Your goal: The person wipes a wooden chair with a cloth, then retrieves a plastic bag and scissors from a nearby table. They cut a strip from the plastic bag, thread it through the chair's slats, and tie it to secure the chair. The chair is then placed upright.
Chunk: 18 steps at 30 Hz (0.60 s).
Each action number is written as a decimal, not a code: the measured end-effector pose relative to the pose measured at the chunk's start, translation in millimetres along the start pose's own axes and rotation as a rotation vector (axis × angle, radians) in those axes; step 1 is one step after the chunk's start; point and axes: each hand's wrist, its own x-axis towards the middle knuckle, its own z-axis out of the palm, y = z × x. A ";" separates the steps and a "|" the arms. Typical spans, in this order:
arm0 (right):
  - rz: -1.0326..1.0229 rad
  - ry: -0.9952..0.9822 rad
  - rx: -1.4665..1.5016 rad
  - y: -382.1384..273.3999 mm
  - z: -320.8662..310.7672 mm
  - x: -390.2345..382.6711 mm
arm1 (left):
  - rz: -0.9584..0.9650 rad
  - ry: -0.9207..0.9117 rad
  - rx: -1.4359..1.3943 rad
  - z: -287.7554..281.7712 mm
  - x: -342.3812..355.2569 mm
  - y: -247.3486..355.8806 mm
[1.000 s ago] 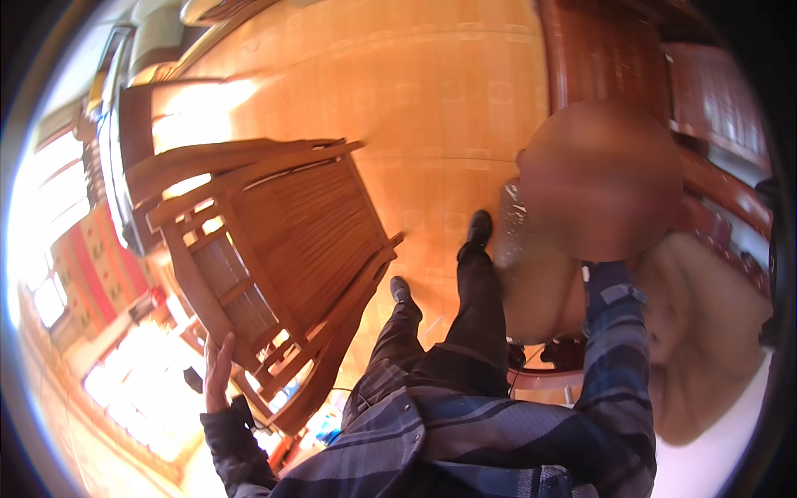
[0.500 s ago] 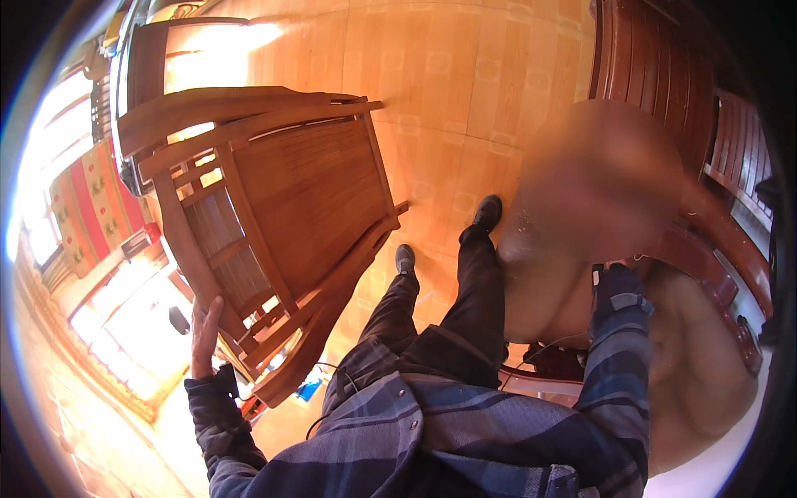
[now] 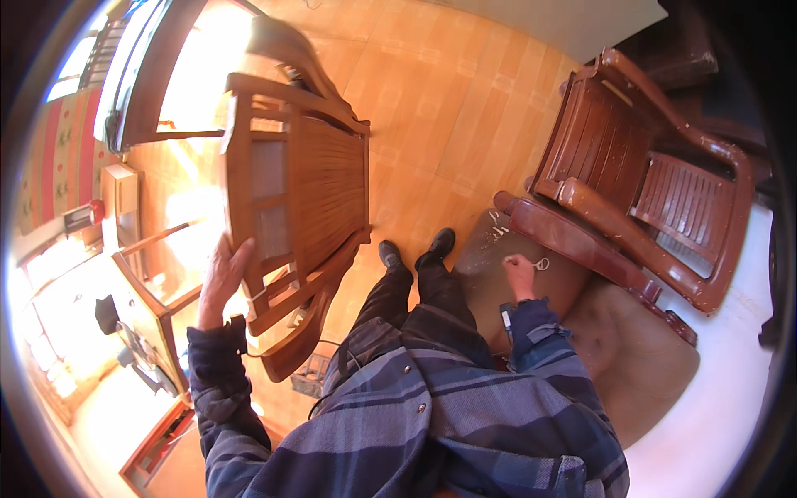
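Observation:
My left hand (image 3: 222,274) is closed on the top rail of the back of a brown wooden armchair (image 3: 328,187), its thumb lying over the rail. The chair's slatted seat faces away from me, toward the middle of the floor. Out in front of my right side, my right hand (image 3: 519,275) is closed, and a thin white loop (image 3: 542,264) sticks out beside it. Below that hand lies a blurred brown surface (image 3: 486,266) with pale marks. Close by is a dark red wooden rail-like piece (image 3: 573,242).
A dark red wooden armchair (image 3: 598,124) stands at the right. Glossy tiled floor (image 3: 432,108) lies between the two chairs. To the left are a dark-framed table (image 3: 149,75) and a wooden frame (image 3: 154,303) in bright light. A dark wire basket (image 3: 309,378) sits behind the brown chair.
The brown chair has turned so that its back is more upright in view, with my left hand still on it. My right hand, hidden by blur before, now shows. The view has shifted.

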 end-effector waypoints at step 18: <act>-0.502 -0.524 0.406 -426.0 7.4 -81.3 | 0.171 -0.009 -0.208 3.1 -41.1 -47.9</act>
